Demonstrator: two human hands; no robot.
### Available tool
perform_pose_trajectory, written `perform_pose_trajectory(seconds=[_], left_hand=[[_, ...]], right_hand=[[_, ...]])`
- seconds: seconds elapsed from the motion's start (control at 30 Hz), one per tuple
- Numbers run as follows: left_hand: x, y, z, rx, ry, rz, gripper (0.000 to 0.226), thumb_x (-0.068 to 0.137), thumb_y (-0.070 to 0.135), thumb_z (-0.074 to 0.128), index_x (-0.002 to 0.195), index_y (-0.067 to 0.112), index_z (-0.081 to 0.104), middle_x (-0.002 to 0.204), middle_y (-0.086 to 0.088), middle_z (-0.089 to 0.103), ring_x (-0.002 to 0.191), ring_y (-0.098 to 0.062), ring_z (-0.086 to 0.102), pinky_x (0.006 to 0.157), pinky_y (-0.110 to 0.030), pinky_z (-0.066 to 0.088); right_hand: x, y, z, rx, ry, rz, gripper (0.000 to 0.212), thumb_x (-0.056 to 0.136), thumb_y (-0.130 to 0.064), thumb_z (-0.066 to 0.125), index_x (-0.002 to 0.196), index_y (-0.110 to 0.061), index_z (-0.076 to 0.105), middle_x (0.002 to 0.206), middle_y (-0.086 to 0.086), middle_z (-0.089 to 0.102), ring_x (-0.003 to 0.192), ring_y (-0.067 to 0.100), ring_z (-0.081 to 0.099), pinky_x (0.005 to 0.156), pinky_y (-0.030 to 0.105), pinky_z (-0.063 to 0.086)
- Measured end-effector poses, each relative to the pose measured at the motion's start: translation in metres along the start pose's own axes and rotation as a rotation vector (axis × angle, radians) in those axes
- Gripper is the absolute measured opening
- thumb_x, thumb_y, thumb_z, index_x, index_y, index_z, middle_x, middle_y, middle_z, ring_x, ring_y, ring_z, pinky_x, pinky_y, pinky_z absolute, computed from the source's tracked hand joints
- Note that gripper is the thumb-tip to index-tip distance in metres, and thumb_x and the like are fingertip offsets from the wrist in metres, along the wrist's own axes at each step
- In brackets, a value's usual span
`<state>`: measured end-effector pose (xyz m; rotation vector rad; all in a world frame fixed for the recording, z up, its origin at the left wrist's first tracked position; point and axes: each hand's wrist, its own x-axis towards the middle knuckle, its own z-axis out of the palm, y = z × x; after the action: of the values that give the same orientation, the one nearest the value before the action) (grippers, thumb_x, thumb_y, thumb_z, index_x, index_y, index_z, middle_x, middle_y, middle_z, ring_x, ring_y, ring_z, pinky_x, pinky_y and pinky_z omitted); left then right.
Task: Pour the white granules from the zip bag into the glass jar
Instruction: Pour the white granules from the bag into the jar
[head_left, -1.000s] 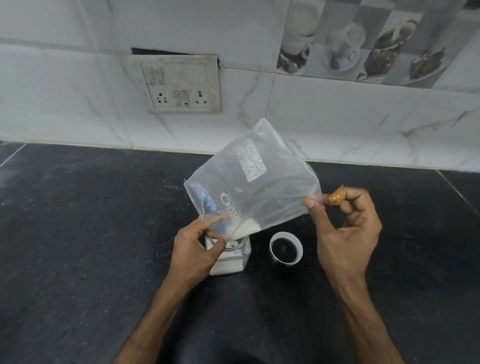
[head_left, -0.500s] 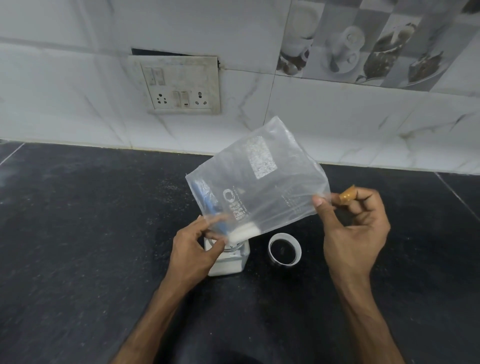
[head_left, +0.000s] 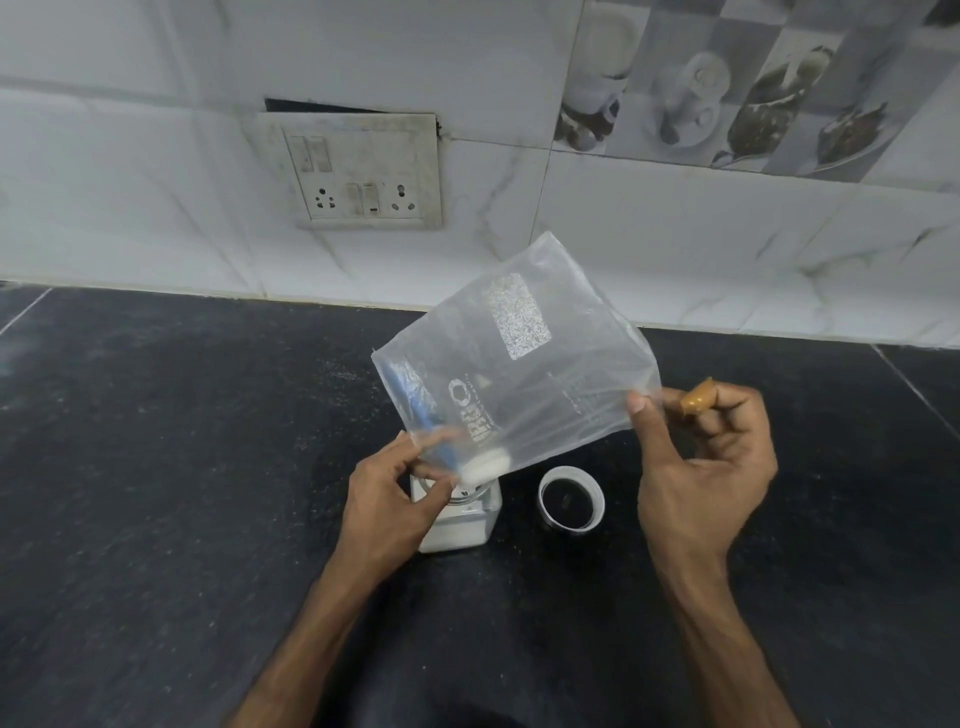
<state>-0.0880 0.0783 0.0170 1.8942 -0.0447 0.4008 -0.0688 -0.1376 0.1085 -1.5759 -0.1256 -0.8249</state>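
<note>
Left hand (head_left: 387, 499): thumb and forefinger pinch the low, open corner of the zip bag (head_left: 519, 374) at its blue zip strip, directly over the mouth of the glass jar (head_left: 462, 525); whether the palm touches the jar cannot be told. Right hand (head_left: 701, 467): thumb and forefinger pinch the bag's opposite corner and hold it higher, while the other fingers are curled round a small orange-brown object (head_left: 696, 397) of unclear kind. The bag hangs tilted between the two hands, above the surface (head_left: 156, 467), nearly empty. The last white granules (head_left: 485, 465) are gathered in its lowest corner at the jar's mouth. The jar stands upright on the surface, holding white fill, with its lid (head_left: 571, 499) lying open side up just beside it on the right. Assessment: the bag is thin, limp film, very light and likely slick, so it holds no shape of its own, and a two-corner pinch with the film kept taut suits it. The mouth corner wants a firm hold, or the granules may miss the narrow neck. The jar is rigid, heavier and breakable, best steadied at its shoulders
</note>
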Motion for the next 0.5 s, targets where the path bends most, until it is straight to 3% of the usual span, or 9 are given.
perform_pose_trajectory(seconds=[0.2,0.33,0.4,0.5], left_hand=[[0.0002,-0.0006,0.0005,0.002,0.003,-0.001,0.082,0.076,-0.002,0.081,0.105,0.071,0.058,0.09,0.035,0.07,0.075,0.002,0.071,0.083,-0.008,0.05],[0.0001,-0.0012,0.0005,0.004,0.003,0.006,0.071,0.075,-0.006,0.08,0.105,0.057,0.062,0.098,0.039,0.067,0.072,0.002,0.069,0.074,-0.009,0.052],[0.0,0.0004,-0.0001,0.008,0.002,0.001,0.069,0.076,-0.006,0.08,0.105,0.054,0.061,0.095,0.038,0.068,0.073,0.002,0.07,0.077,-0.01,0.053],[0.0,0.0012,0.0001,0.011,0.001,-0.02,0.073,0.076,-0.004,0.08,0.105,0.061,0.063,0.096,0.037,0.069,0.076,0.001,0.071,0.085,-0.031,0.059]], right_hand=[[-0.0024,-0.0005,0.0017,0.023,-0.006,0.032,0.035,0.08,0.003,0.077,0.086,-0.022,0.053,0.079,-0.013,0.07,0.08,0.01,0.067,0.078,0.026,0.054],[-0.0026,-0.0016,0.0007,0.031,-0.084,0.054,0.035,0.081,0.002,0.077,0.087,-0.024,0.053,0.08,-0.009,0.071,0.077,0.016,0.066,0.074,0.024,0.053],[-0.0011,-0.0001,-0.0006,0.038,-0.047,0.055,0.035,0.081,0.002,0.077,0.087,-0.024,0.053,0.08,-0.009,0.071,0.077,0.015,0.066,0.074,0.025,0.053],[-0.0014,-0.0001,-0.0001,0.039,-0.069,0.058,0.035,0.081,0.0,0.076,0.086,-0.026,0.054,0.079,-0.006,0.071,0.076,0.014,0.066,0.073,0.024,0.053]])
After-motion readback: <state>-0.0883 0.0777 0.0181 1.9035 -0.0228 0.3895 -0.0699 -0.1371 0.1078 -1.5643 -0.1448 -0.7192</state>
